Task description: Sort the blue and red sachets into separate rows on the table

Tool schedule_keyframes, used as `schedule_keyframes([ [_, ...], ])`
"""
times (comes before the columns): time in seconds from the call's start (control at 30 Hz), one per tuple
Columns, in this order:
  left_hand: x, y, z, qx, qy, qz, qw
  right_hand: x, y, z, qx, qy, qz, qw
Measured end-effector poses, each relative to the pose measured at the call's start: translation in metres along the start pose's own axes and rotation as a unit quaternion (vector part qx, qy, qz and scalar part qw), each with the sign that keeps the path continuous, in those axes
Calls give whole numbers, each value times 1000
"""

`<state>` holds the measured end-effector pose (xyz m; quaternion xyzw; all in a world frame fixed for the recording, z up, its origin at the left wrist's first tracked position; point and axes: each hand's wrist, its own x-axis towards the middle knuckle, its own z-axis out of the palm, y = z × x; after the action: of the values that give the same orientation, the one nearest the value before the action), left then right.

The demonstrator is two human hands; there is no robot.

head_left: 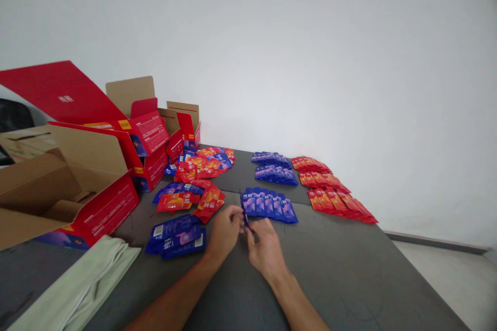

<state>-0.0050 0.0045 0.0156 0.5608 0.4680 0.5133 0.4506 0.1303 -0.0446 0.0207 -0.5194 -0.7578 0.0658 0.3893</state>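
Between my two hands a blue sachet [245, 216] stands on edge, seen almost side-on. My left hand [226, 228] pinches it from the left, and my right hand [265, 248] grips its lower right side. Just beyond them lies a fanned row of blue sachets [268, 205]. Left of my left hand is a loose pile of blue sachets [176, 238], some with barcodes upward. Red sachets [209, 202] and more blue ones lie mixed behind that pile.
Farther back are fanned rows of blue sachets [276, 174], with fanned red sachets [337, 204] to the right. Open red cartons [149, 132] and an open box [106, 212] crowd the left. A folded pale green cloth [83, 284] lies on the dark table [349, 269], near a white wall.
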Motion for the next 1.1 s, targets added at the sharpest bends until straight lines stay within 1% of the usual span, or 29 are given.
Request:
schedule_keyframes([
  [0.07, 1, 2, 0, -9, 13, -20, 1000, 0, 1, -1, -8, -3, -11, 1000],
  [0.13, 0, 4, 1, 1, 26, -25, 999, -1, 0, -1, -24, 1, -20, 1000],
  [0.2, -1, 5, 2, 19, 36, -13, 999, -1, -2, -2, -33, 0, -25, 999],
  [0.27, -1, 4, 3, 26, 38, 2, 999, -1, -4, -2, -21, -3, -22, 1000],
  [0.33, 1, 0, 2, 8, 29, -3, 1000, 0, -6, -3, 8, 0, -13, 1000],
  [0.4, 3, -4, 0, -30, 12, -22, 999, 1, -4, -4, 35, 14, 2, 999],
  [0.5, 6, -6, -3, -86, -16, -43, 995, 1, 4, -6, 66, 31, 34, 997],
  [0.57, 8, -6, -3, -110, -29, -52, 992, 2, 11, -6, 92, 24, 55, 994],
  [0.6, 9, -6, -3, -115, -26, -58, 991, 3, 14, -7, 103, 17, 61, 993],
  [0.67, 12, -5, 1, -115, 0, -69, 991, 5, 20, -9, 113, 14, 73, 991],
  [0.73, 15, -4, 9, -109, 20, -64, 992, 8, 26, -13, 101, 30, 86, 991],
  [0.77, 17, -4, 15, -106, 14, -53, 993, 9, 30, -15, 90, 43, 92, 991],
  [0.8, 17, -4, 21, -102, -5, -36, 994, 10, 35, -18, 75, 57, 98, 991],
  [0.87, 18, -5, 37, -74, -67, 9, 995, 12, 48, -23, 38, 83, 105, 990],
  [0.93, 19, -7, 53, -7, -117, 56, 992, 12, 63, -27, -4, 99, 113, 989],
  [0.97, 20, -8, 61, 36, -122, 79, 989, 12, 71, -28, -24, 101, 117, 988],
  [1.03, 23, -11, 75, 135, -98, 106, 980, 11, 85, -32, -62, 96, 118, 986],
  [1.1, 28, -13, 87, 230, -76, 115, 963, 10, 96, -36, -98, 88, 119, 984],
])
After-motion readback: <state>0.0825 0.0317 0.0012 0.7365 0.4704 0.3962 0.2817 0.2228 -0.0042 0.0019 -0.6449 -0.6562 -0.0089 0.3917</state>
